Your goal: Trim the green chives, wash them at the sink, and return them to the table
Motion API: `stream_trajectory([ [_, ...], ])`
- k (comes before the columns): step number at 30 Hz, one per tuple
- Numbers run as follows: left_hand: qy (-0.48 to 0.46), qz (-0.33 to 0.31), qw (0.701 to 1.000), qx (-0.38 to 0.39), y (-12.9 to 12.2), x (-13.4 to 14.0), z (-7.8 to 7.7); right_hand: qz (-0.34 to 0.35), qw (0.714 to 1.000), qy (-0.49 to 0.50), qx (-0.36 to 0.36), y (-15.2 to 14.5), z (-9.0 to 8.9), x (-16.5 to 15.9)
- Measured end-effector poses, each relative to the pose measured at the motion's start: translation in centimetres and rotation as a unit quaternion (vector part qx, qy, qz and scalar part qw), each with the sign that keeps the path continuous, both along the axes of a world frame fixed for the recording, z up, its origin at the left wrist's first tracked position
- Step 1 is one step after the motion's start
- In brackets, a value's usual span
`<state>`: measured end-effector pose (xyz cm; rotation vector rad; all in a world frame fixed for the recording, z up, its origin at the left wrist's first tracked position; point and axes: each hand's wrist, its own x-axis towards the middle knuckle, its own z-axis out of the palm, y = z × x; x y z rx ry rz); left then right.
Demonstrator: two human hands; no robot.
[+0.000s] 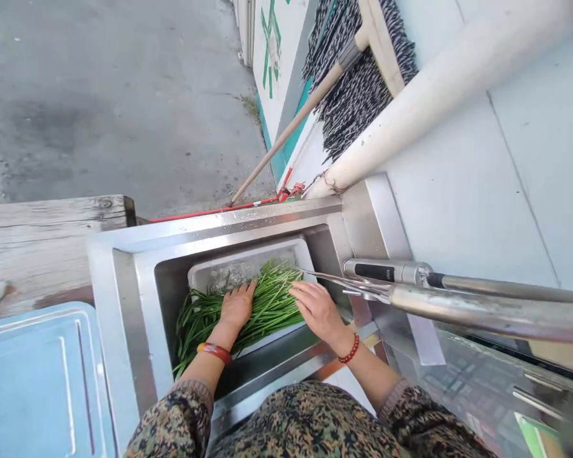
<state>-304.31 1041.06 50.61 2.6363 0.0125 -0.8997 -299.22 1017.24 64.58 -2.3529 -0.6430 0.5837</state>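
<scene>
A big bunch of long green chives (pixel 272 299) lies in a white plastic basin (pixel 307 256) that holds water. The basin stands inside a steel sink (pixel 146 318). My left hand (pixel 237 306) rests flat on the middle of the bunch, fingers extended, thumb pointing right. At the pale stem ends on the right is my right hand (pixel 318 308); its fingers are stretched and slightly bent, with nothing gripped between them. From the right a metal faucet (pixel 370 289) reaches toward the basin, its tip close above my right fingers. Leafy ends spill over the basin's left side.
A blue plastic lid or tub (pixel 33 381) sits left of the sink, beside a weathered wooden beam (pixel 52 235). A mop (pixel 358 89) leans behind the sink near a thick white pipe (pixel 439 95). Metal pipes (pixel 487 308) run along the right.
</scene>
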Motion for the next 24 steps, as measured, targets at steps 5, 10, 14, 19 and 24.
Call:
stream_trajectory([
  [5, 0.014, -0.005, 1.0, -0.004, 0.2, 0.3, -0.9, -0.288, 0.95, 0.078, 0.089, -1.0, 1.9, -1.5],
  [10, 0.015, -0.002, 1.0, -0.015, -0.1, -0.6, -0.5, -0.558, 0.755, 0.249, 0.239, -2.1, -0.6, -2.9],
  [14, 0.015, 0.002, 1.0, -0.021, -0.1, -0.7, -0.4, -0.583, 0.697, 0.253, 0.332, -2.4, 0.3, -1.6],
  [19, 0.02, -0.001, 1.0, -0.018, 0.1, -0.5, -0.7, -0.582, 0.645, 0.283, 0.407, -1.5, 2.5, -0.9],
  [24, 0.025, -0.011, 1.0, -0.013, 0.2, -0.4, -0.6, -0.598, 0.634, 0.283, 0.399, -0.8, 2.4, -1.7],
])
